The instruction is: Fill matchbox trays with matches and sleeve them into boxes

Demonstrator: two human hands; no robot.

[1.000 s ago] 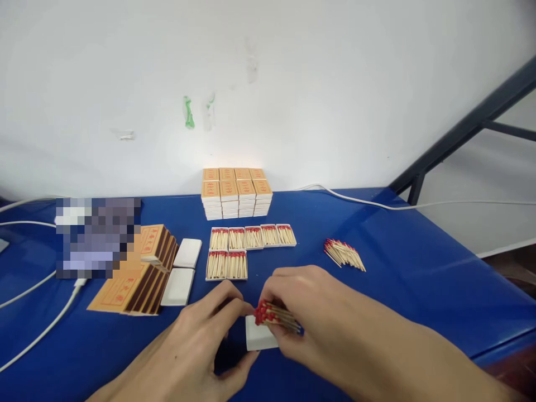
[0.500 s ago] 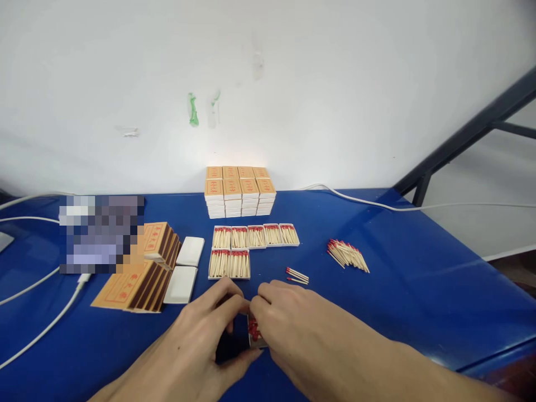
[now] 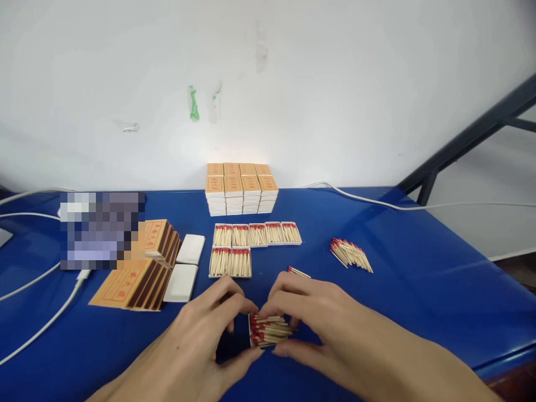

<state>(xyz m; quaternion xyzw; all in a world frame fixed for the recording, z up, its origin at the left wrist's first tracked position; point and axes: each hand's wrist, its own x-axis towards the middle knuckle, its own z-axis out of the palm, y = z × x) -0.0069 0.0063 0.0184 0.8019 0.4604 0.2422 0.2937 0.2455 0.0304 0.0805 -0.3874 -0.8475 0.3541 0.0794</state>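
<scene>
A matchbox tray (image 3: 250, 338) lies on the blue table between my hands, filled with red-tipped matches (image 3: 272, 330) set crosswise, some jutting past its right end. My left hand (image 3: 209, 329) grips the tray's left part, fingers at the far edge and thumb at the near edge. Around the right part curves my right hand (image 3: 310, 315), its fingers at the far side and thumb near the front edge. Just beyond my right hand are loose matches (image 3: 298, 272), partly hidden by it. Several filled trays (image 3: 230, 262) stand in two rows behind my left hand.
Closed matchboxes (image 3: 242, 190) are stacked against the wall. At left are matchbox sleeves (image 3: 138, 279), two white trays (image 3: 181, 283) and a pixelated dark object (image 3: 104, 229) with white cables (image 3: 62, 329). A pile of matches (image 3: 350, 254) lies at right. A dark metal bar (image 3: 469, 134) slants beyond it.
My right hand has shifted right and spread, uncovering the tray and its matches. The loose matches behind it are now more covered. My left hand stays on the tray.
</scene>
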